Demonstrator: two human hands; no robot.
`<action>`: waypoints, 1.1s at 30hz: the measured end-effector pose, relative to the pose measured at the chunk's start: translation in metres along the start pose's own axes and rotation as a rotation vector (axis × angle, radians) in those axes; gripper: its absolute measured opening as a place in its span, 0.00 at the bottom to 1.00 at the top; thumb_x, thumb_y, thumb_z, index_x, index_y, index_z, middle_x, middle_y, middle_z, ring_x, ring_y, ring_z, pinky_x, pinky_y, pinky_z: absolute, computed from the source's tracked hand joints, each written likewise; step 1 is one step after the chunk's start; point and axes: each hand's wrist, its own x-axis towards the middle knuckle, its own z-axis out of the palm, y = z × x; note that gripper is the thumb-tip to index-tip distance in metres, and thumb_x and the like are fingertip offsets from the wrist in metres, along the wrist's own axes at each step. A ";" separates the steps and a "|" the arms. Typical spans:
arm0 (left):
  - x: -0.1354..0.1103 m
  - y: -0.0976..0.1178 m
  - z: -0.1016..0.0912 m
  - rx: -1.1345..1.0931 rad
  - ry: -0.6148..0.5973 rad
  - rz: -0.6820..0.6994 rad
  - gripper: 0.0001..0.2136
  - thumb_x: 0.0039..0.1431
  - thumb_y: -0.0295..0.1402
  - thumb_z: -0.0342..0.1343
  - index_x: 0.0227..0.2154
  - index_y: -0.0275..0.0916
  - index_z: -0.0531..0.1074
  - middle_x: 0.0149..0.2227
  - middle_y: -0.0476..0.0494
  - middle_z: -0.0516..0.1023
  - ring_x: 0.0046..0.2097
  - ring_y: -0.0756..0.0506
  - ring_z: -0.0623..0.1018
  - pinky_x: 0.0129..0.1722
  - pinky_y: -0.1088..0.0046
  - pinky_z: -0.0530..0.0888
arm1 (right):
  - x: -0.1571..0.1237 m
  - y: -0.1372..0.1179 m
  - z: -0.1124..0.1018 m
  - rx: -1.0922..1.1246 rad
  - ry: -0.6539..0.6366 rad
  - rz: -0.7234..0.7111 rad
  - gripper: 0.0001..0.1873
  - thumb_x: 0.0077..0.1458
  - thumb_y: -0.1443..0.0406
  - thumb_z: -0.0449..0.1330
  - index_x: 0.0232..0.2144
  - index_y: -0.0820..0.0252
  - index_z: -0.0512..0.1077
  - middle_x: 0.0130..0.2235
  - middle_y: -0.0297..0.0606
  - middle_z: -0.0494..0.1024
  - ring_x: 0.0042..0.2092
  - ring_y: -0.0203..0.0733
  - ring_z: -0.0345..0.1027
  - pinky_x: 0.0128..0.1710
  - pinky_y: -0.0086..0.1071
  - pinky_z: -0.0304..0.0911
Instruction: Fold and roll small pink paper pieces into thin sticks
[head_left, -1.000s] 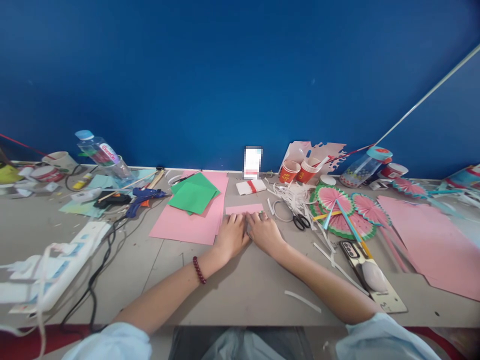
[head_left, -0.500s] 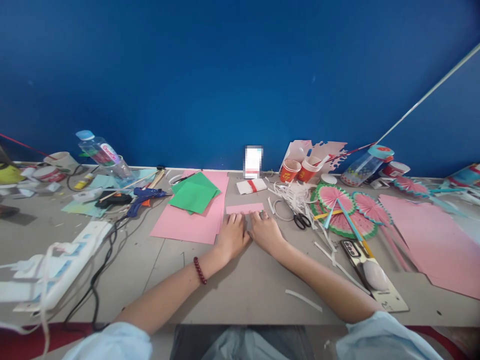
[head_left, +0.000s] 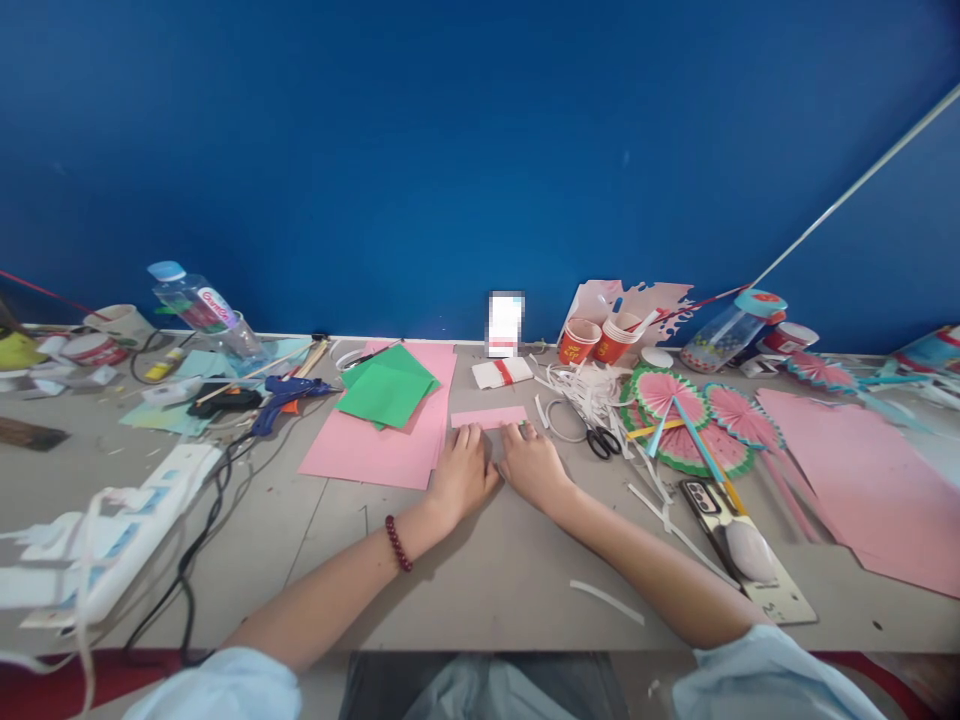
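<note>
You have two hands in, both palm down: left hand and right hand, side by side, fingertips at the near edge of one narrow pink strip, which lies flat on the table straight ahead of you. Can't tell if your fingers pinch it or just press. One dark red bracelet, your left wrist. To your left: at least two green sheets, overlapping, on at least two pink sheets; one blue glue gun, one clear bottle, one white power strip. Beyond the strip, one white packet with one red band. To your right: one pair of black-handled scissors near a heap of white paper strips, too many to count; at least three watermelon-patterned fans, overlapping; one phone.
</note>
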 end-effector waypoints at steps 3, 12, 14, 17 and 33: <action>0.000 0.000 -0.001 -0.026 -0.014 -0.007 0.19 0.58 0.34 0.47 0.49 0.29 0.67 0.48 0.32 0.69 0.49 0.37 0.67 0.49 0.60 0.66 | 0.000 0.000 0.002 -0.005 0.003 0.016 0.26 0.58 0.64 0.54 0.56 0.74 0.63 0.53 0.59 0.67 0.54 0.58 0.62 0.45 0.42 0.66; 0.001 -0.002 -0.001 -0.073 -0.030 0.022 0.13 0.58 0.31 0.46 0.42 0.30 0.70 0.43 0.33 0.70 0.47 0.38 0.68 0.47 0.59 0.67 | 0.002 -0.001 0.004 0.001 0.018 0.024 0.22 0.58 0.67 0.53 0.52 0.76 0.68 0.51 0.61 0.69 0.53 0.58 0.64 0.42 0.43 0.67; 0.001 -0.003 -0.001 -0.097 -0.028 0.015 0.13 0.58 0.30 0.46 0.41 0.32 0.70 0.42 0.34 0.70 0.46 0.38 0.68 0.46 0.60 0.68 | 0.002 -0.001 0.004 0.005 0.019 0.024 0.21 0.58 0.67 0.53 0.51 0.76 0.68 0.51 0.62 0.68 0.53 0.58 0.64 0.42 0.42 0.68; 0.003 -0.007 -0.001 -0.115 -0.024 0.031 0.10 0.58 0.30 0.46 0.38 0.34 0.71 0.40 0.36 0.70 0.45 0.39 0.69 0.44 0.61 0.68 | 0.003 0.000 0.001 -0.005 0.003 0.018 0.19 0.58 0.67 0.52 0.49 0.75 0.70 0.50 0.61 0.69 0.51 0.57 0.65 0.41 0.41 0.68; 0.014 -0.031 0.007 -0.069 -0.023 0.100 0.10 0.58 0.21 0.46 0.34 0.33 0.72 0.37 0.36 0.70 0.44 0.40 0.70 0.35 0.66 0.71 | 0.008 0.013 0.002 -0.018 -0.026 -0.005 0.17 0.57 0.76 0.48 0.45 0.70 0.71 0.42 0.53 0.73 0.42 0.50 0.71 0.32 0.36 0.68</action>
